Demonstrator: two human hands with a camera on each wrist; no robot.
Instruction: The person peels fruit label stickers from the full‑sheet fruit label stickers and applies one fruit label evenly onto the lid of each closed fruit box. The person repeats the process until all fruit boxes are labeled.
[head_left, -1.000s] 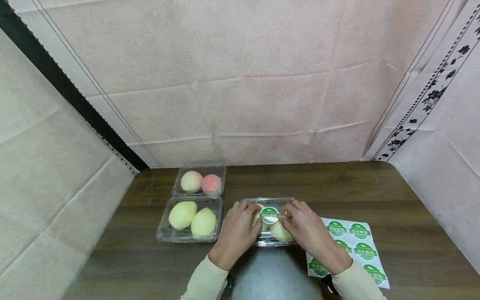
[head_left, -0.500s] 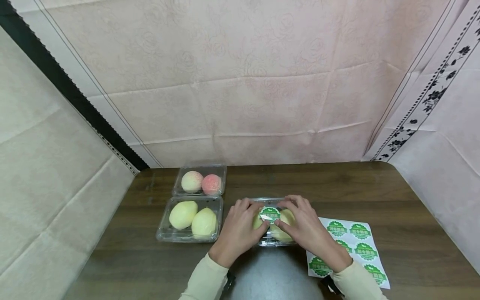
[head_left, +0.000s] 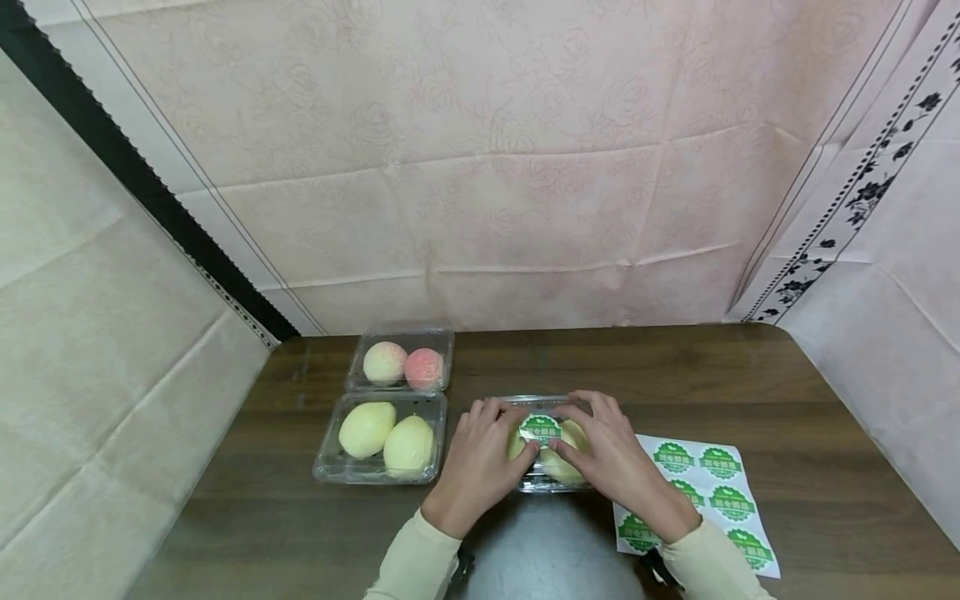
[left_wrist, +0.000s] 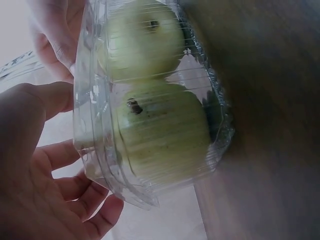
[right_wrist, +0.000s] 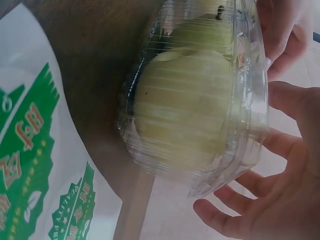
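Note:
A round green-and-white sticker lies on the lid of a clear plastic clamshell box. Two pale green fruits with dark stem ends show through the box's side. My left hand rests at the sticker's left, its thumb and fingertips on the lid. From the other side my right hand touches the lid, thumb at the sticker's lower edge. In both wrist views the fingers are spread over the lid, bent a little. Whether any fingertip still lifts the sticker's edge is hard to see.
Right of the box lies a sheet of green stickers, partly under the right forearm. On the left stands a clear box with two pale yellow-green fruits. Behind it another clear box holds a whitish and a pink fruit. Cloth hangs behind the table.
Both thumbs have come inward to the sticker's lower edge, and the right fingers have moved slightly left and up. Over the last half second the hands have hardly moved.

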